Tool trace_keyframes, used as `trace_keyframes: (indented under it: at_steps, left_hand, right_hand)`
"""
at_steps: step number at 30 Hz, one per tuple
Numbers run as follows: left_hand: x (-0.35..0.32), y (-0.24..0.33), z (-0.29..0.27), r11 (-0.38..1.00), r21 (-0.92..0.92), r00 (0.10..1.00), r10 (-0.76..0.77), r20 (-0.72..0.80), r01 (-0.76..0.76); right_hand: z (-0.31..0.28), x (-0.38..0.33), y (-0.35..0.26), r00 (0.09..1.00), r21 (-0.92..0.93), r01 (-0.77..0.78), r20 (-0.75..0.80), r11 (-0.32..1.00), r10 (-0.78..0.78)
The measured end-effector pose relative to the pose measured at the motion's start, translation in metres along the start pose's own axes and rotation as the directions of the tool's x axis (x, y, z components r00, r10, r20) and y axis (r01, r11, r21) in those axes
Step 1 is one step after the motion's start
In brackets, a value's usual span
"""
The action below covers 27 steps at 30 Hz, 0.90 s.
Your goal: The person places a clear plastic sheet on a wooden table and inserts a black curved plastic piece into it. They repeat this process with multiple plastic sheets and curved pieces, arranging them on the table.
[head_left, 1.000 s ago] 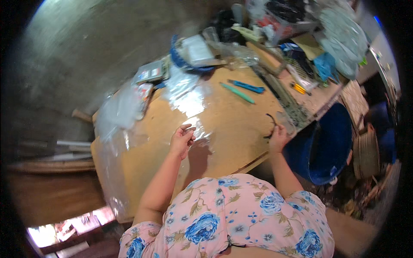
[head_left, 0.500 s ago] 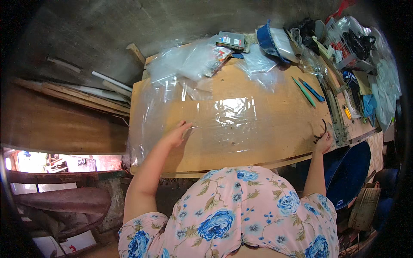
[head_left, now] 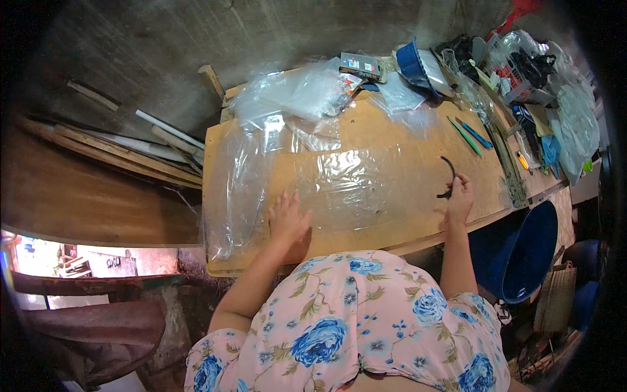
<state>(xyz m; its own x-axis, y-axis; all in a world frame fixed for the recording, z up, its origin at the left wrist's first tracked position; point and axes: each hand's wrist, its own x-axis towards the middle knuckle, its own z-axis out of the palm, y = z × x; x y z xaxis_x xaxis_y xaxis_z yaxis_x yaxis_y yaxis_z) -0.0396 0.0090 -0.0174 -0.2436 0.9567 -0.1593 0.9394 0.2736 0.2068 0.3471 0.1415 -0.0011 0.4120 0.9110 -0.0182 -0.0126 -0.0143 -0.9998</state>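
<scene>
A sheet of clear plastic film (head_left: 353,189) lies flat on the wooden tabletop, shining where light falls on it. My left hand (head_left: 289,219) rests palm down on its near left part, fingers spread. Over the right side of the table, my right hand (head_left: 461,194) pinches a thin, curved black strip (head_left: 449,166). One end of the strip curls up and away, with a small orange spot at its tip; the other end pokes out left of my fingers. Its exact kind is not clear. Another clear plastic piece (head_left: 238,189) hangs toward the table's left edge.
Plastic bags (head_left: 294,91), a small box (head_left: 360,65) and a blue basin (head_left: 415,67) line the back. A green tool (head_left: 464,136) and a blue tool (head_left: 475,133) lie at right. Beyond are a yellow cutter (head_left: 522,161) and a crate (head_left: 522,85). A blue drum (head_left: 530,251) stands below the right edge.
My right hand has moved left from the table's right edge, carrying the black strip over the board. My left hand has shifted slightly right and settled flatter, fingers spread.
</scene>
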Motion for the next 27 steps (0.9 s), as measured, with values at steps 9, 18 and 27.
trace_keyframes:
  at_steps: [9,18,27]
  left_hand:
    - [-0.003,-0.050,-0.011,0.923,0.029,0.922,0.380,0.073,-0.383]
    - [0.003,-0.066,-0.021,0.881,0.059,0.882,0.464,0.076,-0.469]
    - [-0.002,-0.067,-0.023,0.902,0.067,0.904,0.422,0.062,-0.426]
  right_hand:
    - [0.097,-0.085,0.001,0.856,-0.269,0.163,0.516,0.949,-0.001]
    - [0.170,-0.133,0.012,0.618,-0.404,0.612,0.781,0.680,-0.093]
    - [0.197,-0.140,0.009,0.600,-0.419,0.613,0.798,0.670,-0.050]
